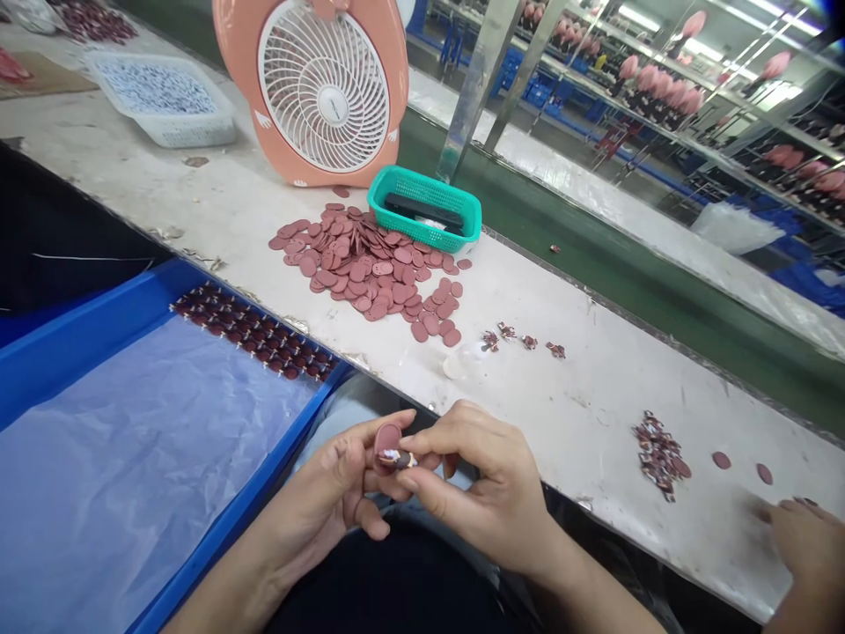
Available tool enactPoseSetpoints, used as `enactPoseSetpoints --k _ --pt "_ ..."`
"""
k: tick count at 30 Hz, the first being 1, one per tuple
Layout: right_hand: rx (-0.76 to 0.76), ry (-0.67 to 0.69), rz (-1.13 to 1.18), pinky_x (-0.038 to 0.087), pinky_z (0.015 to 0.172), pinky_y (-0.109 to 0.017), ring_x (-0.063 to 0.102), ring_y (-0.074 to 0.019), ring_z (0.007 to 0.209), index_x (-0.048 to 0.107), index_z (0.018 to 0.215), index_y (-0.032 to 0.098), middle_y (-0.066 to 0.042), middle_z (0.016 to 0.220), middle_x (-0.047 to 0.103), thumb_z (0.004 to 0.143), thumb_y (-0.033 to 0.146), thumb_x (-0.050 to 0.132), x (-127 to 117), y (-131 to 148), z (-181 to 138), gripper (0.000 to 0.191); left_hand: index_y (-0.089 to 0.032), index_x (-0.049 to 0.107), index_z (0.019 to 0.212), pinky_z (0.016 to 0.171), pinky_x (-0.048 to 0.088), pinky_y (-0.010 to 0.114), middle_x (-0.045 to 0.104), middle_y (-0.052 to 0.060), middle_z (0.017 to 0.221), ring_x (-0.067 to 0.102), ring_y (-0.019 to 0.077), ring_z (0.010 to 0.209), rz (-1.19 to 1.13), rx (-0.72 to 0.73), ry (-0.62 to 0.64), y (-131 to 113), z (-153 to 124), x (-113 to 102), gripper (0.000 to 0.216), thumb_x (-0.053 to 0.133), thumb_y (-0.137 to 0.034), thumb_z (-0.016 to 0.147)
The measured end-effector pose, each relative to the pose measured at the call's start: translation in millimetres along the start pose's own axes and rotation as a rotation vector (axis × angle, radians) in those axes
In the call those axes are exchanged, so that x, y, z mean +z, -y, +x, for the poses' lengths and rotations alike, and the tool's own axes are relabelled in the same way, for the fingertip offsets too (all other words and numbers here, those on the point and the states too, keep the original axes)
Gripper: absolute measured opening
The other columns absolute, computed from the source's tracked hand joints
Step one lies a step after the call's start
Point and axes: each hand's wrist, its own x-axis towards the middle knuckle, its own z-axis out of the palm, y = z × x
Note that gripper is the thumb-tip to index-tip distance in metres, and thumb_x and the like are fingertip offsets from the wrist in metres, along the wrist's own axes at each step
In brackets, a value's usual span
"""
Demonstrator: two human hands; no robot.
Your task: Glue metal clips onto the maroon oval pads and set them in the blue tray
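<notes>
Just above my lap, my left hand (343,480) has its fingers closed round a flat, oval, dark-pink piece (388,438). My right hand (479,480) pinches a small brown-and-white part (399,459) against the lower part of that oval; I cannot tell whether the two are joined. Beyond my hands, a heap of similar oval pieces (370,264) lies on the table. Several small brown-and-white parts (528,342) lie to the right of the heap.
An orange fan (234,53) and a green basket (472,224) stand behind the heap. On my left, a blue tray (40,365) holds rows of finished-looking pieces (254,333). A white basket (191,132) sits farther back. Another person's hand (809,537) is at right, near a small pile (660,458).
</notes>
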Motion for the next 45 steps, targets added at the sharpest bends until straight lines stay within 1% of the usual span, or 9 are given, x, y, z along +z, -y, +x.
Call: enactPoseSetpoints --k 2,7,10,16,22,26,29,36,45 --pt "-0.063 -0.104 -0.101 0.053 0.059 -0.026 0.062 -0.0126 0.06 0.071 0.095 0.02 0.0 0.07 0.069 0.087 0.018 0.071 9.4 -4.6 -0.4 0.009 -0.024 0.077 0.111 0.05 0.058 0.021 0.074 0.009 0.094 0.067 0.0175 0.072 0.034 0.079 -0.119 -1.1 -1.6 -1.9 0.053 0.081 -0.057 0.07" --pt "-0.3 -0.221 -0.326 0.051 0.056 -0.029 0.061 -0.0149 0.061 0.066 0.107 0.018 -0.004 0.076 0.071 0.087 0.012 0.07 47.2 -28.4 -1.2 0.022 -0.021 0.076 0.074 0.047 0.051 0.02 0.065 -0.001 0.065 0.056 0.0129 0.057 0.161 0.394 -0.447 -2.1 -7.8 -8.9 0.026 0.092 -0.037 0.062" --pt "-0.406 -0.19 -0.342 0.049 0.055 -0.031 0.061 -0.0152 0.061 0.064 0.109 0.013 -0.005 0.076 0.072 0.088 0.012 0.068 72.9 -42.8 2.4 0.022 -0.021 0.075 0.071 0.047 0.049 0.019 0.067 -0.001 0.067 0.053 0.0113 0.054 0.2 0.453 -0.502 -4.9 -9.0 -13.9 0.023 0.093 -0.032 0.061" --pt "-0.379 -0.097 -0.324 0.049 0.055 -0.031 0.06 -0.0153 0.059 0.064 0.102 0.015 -0.003 0.073 0.071 0.089 0.012 0.065 107.5 -52.8 12.4 0.013 -0.018 0.072 0.072 0.047 0.048 0.019 0.067 0.0 0.074 0.057 0.013 0.06 0.217 0.43 -0.691 -9.4 -8.0 -40.3 0.025 0.088 -0.037 0.067" --pt "-0.423 -0.019 -0.298 0.046 0.048 -0.029 0.055 -0.0145 0.054 0.065 0.102 0.012 -0.004 0.067 0.068 0.09 0.015 0.062 92.4 -48.2 1.3 0.012 -0.019 0.065 0.093 0.066 0.059 0.03 0.075 0.007 0.093 0.072 0.0254 0.089 0.691 0.294 -0.826 -26.8 10.5 -114.0 0.036 0.072 -0.052 0.08" --pt "-0.338 -0.028 -0.321 0.047 0.051 -0.029 0.053 -0.0151 0.058 0.065 0.103 0.011 -0.005 0.069 0.067 0.089 0.008 0.062 76.4 -56.9 -10.4 0.015 -0.019 0.067 0.085 0.081 0.057 0.04 0.074 0.007 0.083 0.071 0.028 0.085 0.976 0.187 -0.91 -39.2 47.9 -170.3 0.026 0.073 -0.044 0.079" --pt "-0.272 -0.038 -0.36 0.047 0.052 -0.03 0.051 -0.0161 0.059 0.066 0.101 0.012 -0.005 0.069 0.067 0.088 0.006 0.063 70.5 -65.3 -18.0 0.015 -0.018 0.069 0.093 0.087 0.054 0.046 0.073 0.005 0.093 0.069 0.0246 0.089 1.21 0.061 -0.896 -40.1 74.1 -196.3 0.02 0.07 -0.037 0.087" --pt "-0.209 -0.057 -0.402 0.046 0.053 -0.031 0.052 -0.0169 0.06 0.067 0.101 0.012 -0.007 0.072 0.068 0.086 0.004 0.065 63.3 -72.1 -28.5 0.017 -0.017 0.067 0.111 0.085 0.055 0.047 0.071 0.007 0.107 0.068 0.0247 0.095 1.493 -0.135 -0.839 -34.2 96.0 -209.4 0.03 0.062 -0.041 0.094" --pt "-0.199 -0.053 -0.417 0.045 0.052 -0.031 0.053 -0.0171 0.059 0.065 0.103 0.013 -0.006 0.072 0.069 0.087 0.005 0.064 58.6 -74.9 -27.7 0.018 -0.017 0.067 0.11 0.083 0.055 0.047 0.071 0.008 0.105 0.068 0.0239 0.092 1.592 -0.137 -0.868 -31.6 100.7 -210.2 0.034 0.059 -0.046 0.094"
